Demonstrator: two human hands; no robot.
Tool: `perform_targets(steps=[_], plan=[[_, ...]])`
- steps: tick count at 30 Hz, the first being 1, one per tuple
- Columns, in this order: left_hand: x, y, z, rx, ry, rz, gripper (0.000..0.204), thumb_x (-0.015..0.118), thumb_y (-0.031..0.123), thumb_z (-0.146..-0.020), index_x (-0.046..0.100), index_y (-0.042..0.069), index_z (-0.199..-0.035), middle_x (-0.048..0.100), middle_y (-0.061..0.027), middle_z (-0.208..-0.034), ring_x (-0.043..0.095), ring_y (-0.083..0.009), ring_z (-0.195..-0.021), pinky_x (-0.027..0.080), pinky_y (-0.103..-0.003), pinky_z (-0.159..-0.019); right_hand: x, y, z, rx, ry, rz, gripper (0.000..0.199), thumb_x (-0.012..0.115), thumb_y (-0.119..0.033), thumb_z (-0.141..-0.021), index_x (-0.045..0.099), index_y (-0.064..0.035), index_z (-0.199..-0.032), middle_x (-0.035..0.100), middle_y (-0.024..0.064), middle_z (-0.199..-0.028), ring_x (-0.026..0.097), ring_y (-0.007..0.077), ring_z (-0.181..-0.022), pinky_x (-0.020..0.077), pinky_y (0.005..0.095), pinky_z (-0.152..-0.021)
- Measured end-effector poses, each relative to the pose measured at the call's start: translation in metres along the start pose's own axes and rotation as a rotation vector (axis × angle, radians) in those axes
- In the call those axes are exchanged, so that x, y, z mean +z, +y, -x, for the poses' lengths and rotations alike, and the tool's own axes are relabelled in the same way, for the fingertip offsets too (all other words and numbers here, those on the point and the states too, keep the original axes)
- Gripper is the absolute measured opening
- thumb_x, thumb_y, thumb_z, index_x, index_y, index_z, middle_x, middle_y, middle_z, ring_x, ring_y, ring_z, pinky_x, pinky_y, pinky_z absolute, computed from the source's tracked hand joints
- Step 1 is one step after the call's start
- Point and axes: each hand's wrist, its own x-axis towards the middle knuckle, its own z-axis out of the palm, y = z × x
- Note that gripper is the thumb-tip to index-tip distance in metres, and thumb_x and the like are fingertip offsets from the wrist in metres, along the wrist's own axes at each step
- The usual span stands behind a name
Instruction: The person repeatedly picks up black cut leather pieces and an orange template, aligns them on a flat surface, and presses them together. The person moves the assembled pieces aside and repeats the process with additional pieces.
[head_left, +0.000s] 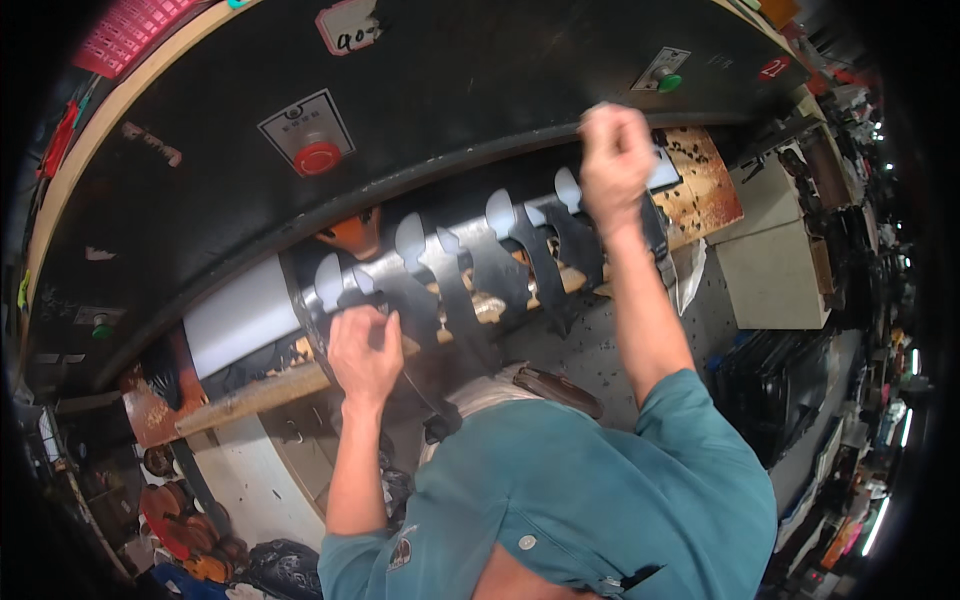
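A long metal cutting die point(470, 262) with several rounded, spoon-shaped blade outlines lies across the bed of a big black press point(470, 95). My left hand point(365, 352) grips the die's left end, fingers curled over its edge. My right hand point(615, 160) is closed in a fist around the die's right end, up under the press head. Brown sheet material point(705, 190) lies beneath the die on the press bed, with tan cut-outs showing through the blade openings.
The press head carries a red round button point(318, 157) on the left and a green one point(668, 82) on the right. A wooden board edge point(255, 395) runs along the front. A grey cabinet point(775, 270) stands at right. Brown cut pieces point(180, 530) pile at lower left.
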Motion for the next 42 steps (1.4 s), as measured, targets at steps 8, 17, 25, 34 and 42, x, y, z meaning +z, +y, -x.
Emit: perform_targets(steps=[8,17,25,34,42], plan=[[0.007,0.002,0.002,0.04,0.071,-0.051,0.02,0.085,0.008,-0.08,0.065,0.006,-0.084,0.069,-0.0076,-0.09,0.066,-0.0299,-0.082,0.053,-0.041,-0.072,-0.084,0.057,-0.014,0.288,-0.016,0.092,0.023,0.069,-0.023,-0.104,0.074,-0.0004,-0.102,0.066,0.0004,-0.075,0.057,0.0079,-0.068,0.0482,0.0279,-0.064],[0.011,-0.001,0.001,0.024,0.083,-0.077,0.023,0.087,0.009,-0.08,0.065,0.006,-0.074,0.069,-0.007,-0.085,0.068,-0.029,-0.081,0.054,-0.04,-0.072,-0.048,0.021,0.114,-0.172,-0.548,0.215,0.015,0.085,-0.01,-0.084,0.07,-0.0067,-0.081,0.063,0.0075,-0.073,0.06,0.0283,-0.072,0.0503,0.04,-0.069],[0.006,-0.002,0.005,0.049,0.025,-0.111,0.016,0.083,0.01,-0.086,0.071,0.003,-0.08,0.07,-0.0089,-0.091,0.067,-0.0296,-0.085,0.055,-0.041,-0.076,-0.05,0.019,0.113,-0.258,-0.588,0.178,0.011,0.084,-0.009,-0.085,0.073,-0.0066,-0.083,0.064,0.0047,-0.069,0.056,0.0232,-0.064,0.0473,0.0364,-0.062],[0.007,0.005,0.009,0.007,-0.02,-0.125,0.016,0.081,0.012,-0.087,0.071,0.002,-0.079,0.07,-0.0093,-0.087,0.065,-0.0318,-0.083,0.053,-0.043,-0.077,-0.06,0.03,0.123,-0.017,-0.728,0.137,0.01,0.082,-0.016,-0.087,0.079,-0.0066,-0.087,0.07,0.0057,-0.074,0.063,0.0235,-0.072,0.0523,0.0368,-0.071],[-0.006,0.033,0.07,-0.042,-0.024,-0.065,0.017,0.082,0.004,-0.083,0.067,0.002,-0.078,0.069,-0.0094,-0.086,0.066,-0.0311,-0.081,0.053,-0.042,-0.073,-0.101,-0.016,0.138,0.702,-0.617,-0.188,0.015,0.078,-0.016,-0.1,0.079,-0.0014,-0.1,0.066,-0.0074,-0.08,0.054,0.0013,-0.072,0.042,0.0189,-0.065]])
